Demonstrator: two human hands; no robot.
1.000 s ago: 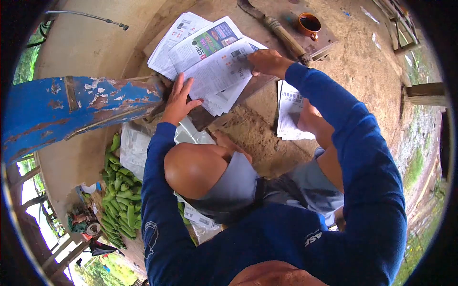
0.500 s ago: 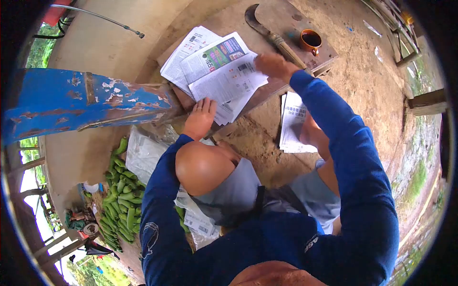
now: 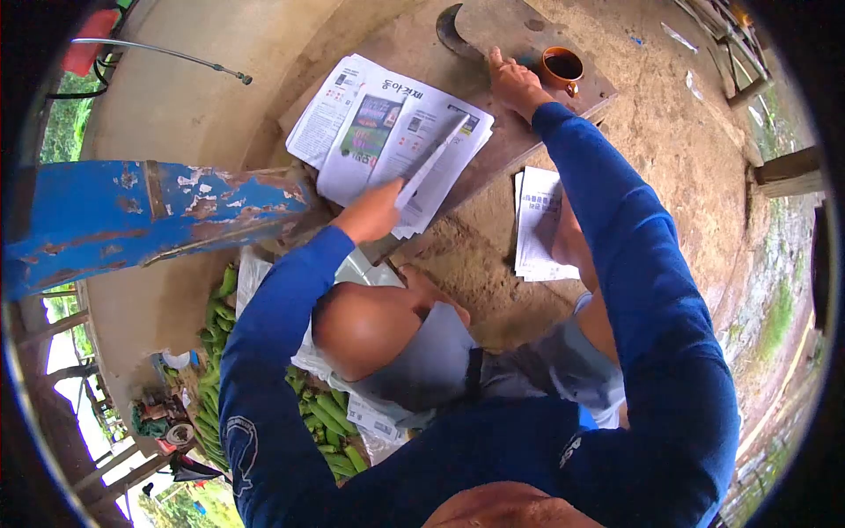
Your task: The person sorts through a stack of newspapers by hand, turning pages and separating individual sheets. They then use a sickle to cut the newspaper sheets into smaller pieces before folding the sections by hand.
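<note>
My left hand (image 3: 374,211) is closed on the near edge of a folded newspaper sheet (image 3: 363,172), whose colourful printed panel faces up. A fold of it stands up as a thin white edge above a newspaper stack (image 3: 466,123) lying on a low wooden board (image 3: 480,172). At the far side of the board, my right hand (image 3: 518,86) is wrapped around the handle of a sickle. The curved dark sickle blade (image 3: 453,33) points away from me, and my hand hides most of the handle. Close beside that hand stands an orange-brown cup (image 3: 562,69) with dark liquid.
A second pile of newspapers (image 3: 539,224) lies on the dirt floor by my foot. Long green vegetables (image 3: 326,418) are heaped at the left with plastic bags. A peeling blue post (image 3: 97,216) juts in from the left, below a thin metal rod (image 3: 163,55).
My right hand has moved from the papers to the sickle handle and closed on it. My left hand has gone from resting on the stack's edge to gripping a folded sheet.
</note>
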